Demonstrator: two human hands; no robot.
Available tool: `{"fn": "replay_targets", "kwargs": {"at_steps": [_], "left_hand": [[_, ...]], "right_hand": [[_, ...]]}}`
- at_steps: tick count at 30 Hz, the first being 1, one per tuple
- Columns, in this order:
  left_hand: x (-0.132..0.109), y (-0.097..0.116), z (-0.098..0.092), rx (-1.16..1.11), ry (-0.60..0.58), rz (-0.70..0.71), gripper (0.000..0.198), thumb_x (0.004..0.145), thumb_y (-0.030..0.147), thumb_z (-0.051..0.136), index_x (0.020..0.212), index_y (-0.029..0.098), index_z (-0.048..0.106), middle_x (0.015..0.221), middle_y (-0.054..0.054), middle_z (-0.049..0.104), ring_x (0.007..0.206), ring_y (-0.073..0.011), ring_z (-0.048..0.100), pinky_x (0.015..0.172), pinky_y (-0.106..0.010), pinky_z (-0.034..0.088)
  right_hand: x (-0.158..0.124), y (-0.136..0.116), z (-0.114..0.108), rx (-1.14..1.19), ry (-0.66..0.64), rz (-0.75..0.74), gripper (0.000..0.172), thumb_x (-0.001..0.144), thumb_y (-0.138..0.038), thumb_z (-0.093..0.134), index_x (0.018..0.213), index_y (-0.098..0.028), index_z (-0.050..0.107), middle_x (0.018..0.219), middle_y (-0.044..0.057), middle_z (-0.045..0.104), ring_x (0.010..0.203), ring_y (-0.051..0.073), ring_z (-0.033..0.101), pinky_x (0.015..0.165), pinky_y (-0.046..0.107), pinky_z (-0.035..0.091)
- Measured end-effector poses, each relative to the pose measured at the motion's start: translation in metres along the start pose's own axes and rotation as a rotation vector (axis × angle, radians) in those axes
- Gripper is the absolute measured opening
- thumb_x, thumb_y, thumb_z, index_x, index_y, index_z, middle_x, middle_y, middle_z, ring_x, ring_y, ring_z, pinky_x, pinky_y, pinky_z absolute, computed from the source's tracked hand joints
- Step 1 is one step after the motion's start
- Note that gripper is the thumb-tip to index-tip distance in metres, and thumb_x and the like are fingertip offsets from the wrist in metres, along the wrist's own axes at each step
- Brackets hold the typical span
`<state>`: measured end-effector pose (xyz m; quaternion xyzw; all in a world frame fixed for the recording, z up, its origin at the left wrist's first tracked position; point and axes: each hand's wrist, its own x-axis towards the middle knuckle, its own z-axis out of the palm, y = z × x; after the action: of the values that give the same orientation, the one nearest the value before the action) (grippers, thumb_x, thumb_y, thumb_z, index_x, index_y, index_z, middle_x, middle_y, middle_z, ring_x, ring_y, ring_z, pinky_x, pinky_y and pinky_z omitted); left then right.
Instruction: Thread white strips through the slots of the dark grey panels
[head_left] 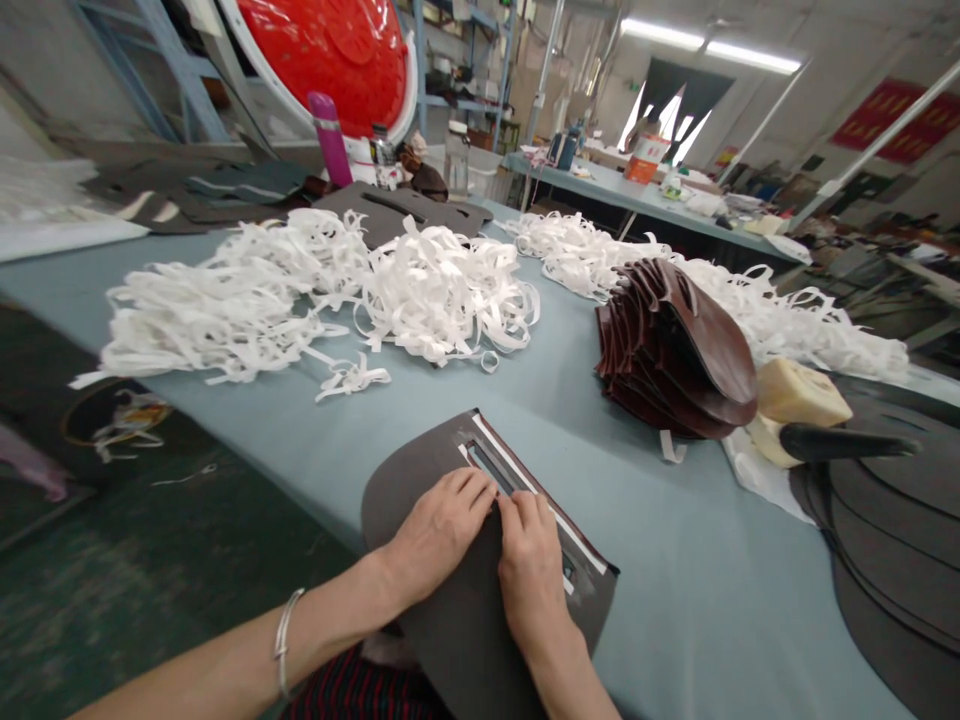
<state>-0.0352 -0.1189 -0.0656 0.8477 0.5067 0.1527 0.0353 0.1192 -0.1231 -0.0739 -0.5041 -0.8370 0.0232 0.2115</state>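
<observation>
A dark grey flat panel with rounded ends (409,480) lies at the table's front edge, partly over my lap. White tape strips (501,445) run along its far edge, beside a long narrow slot (484,465). With fingers bent and pressed together, my left hand (450,515) pinches the panel at the slot's near rim. Right beside it, my right hand (531,550) grips the same rim, thumb close to the left fingertips. The fingers cover the middle of the slot, so whether a strip is pinched there is hidden.
Heaps of white tape loops (442,290) lie beyond the panel. A stack of dark brown leather pieces (675,350) stands to the right, near a yellowish block (802,395), a black-handled tool (847,442) and stacked grey panels (900,540). A purple bottle (330,140) stands behind.
</observation>
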Motion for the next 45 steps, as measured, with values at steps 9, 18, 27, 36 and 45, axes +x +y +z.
{"fn": "replay_targets", "kwargs": {"at_steps": [9, 18, 27, 36, 45], "left_hand": [[0.000, 0.011, -0.018, 0.121, -0.126, 0.218, 0.021, 0.090, 0.013, 0.045, 0.108, 0.013, 0.056, 0.110, -0.009, 0.059, 0.108, -0.0233, 0.052, 0.095, -0.038, 0.043], [-0.008, 0.026, -0.016, 0.104, -0.121, 0.282, 0.018, 0.091, 0.015, 0.043, 0.103, 0.013, 0.056, 0.104, -0.009, 0.060, 0.098, -0.0218, 0.054, 0.084, -0.036, 0.045], [-0.010, 0.038, -0.015, -0.036, -0.116, 0.317, 0.012, 0.089, 0.015, 0.048, 0.097, 0.016, 0.057, 0.097, -0.007, 0.061, 0.096, -0.0203, 0.054, 0.084, -0.034, 0.044], [-0.021, 0.057, -0.009, -0.005, -0.081, 0.306, 0.022, 0.088, 0.014, 0.050, 0.109, 0.014, 0.055, 0.115, -0.010, 0.061, 0.113, -0.0217, 0.052, 0.093, -0.035, 0.042], [-0.028, 0.069, -0.005, -0.044, -0.105, 0.331, 0.025, 0.090, 0.018, 0.048, 0.115, 0.016, 0.054, 0.116, -0.009, 0.061, 0.115, -0.0200, 0.052, 0.098, -0.035, 0.041]], "right_hand": [[-0.032, 0.015, -0.016, -0.047, -0.013, -0.083, 0.026, 0.090, -0.006, 0.034, 0.103, -0.012, 0.057, 0.091, 0.011, 0.056, 0.085, 0.024, 0.050, 0.074, 0.039, 0.046], [-0.061, 0.023, -0.031, -0.019, -0.063, -0.055, 0.027, 0.088, -0.006, 0.036, 0.103, -0.018, 0.055, 0.093, 0.009, 0.058, 0.084, 0.022, 0.052, 0.071, 0.034, 0.043], [-0.065, 0.018, -0.043, 0.027, -0.140, 0.011, 0.025, 0.086, -0.004, 0.039, 0.095, -0.019, 0.056, 0.089, 0.006, 0.058, 0.081, 0.021, 0.049, 0.069, 0.033, 0.039], [-0.079, 0.022, -0.045, -0.041, -0.057, -0.084, 0.024, 0.091, -0.008, 0.036, 0.099, -0.016, 0.057, 0.092, 0.009, 0.060, 0.080, 0.021, 0.048, 0.065, 0.033, 0.036], [-0.097, 0.017, -0.050, -0.080, 0.048, -0.201, 0.031, 0.092, -0.008, 0.033, 0.109, -0.011, 0.058, 0.101, 0.015, 0.064, 0.092, 0.026, 0.053, 0.077, 0.041, 0.040]]}}
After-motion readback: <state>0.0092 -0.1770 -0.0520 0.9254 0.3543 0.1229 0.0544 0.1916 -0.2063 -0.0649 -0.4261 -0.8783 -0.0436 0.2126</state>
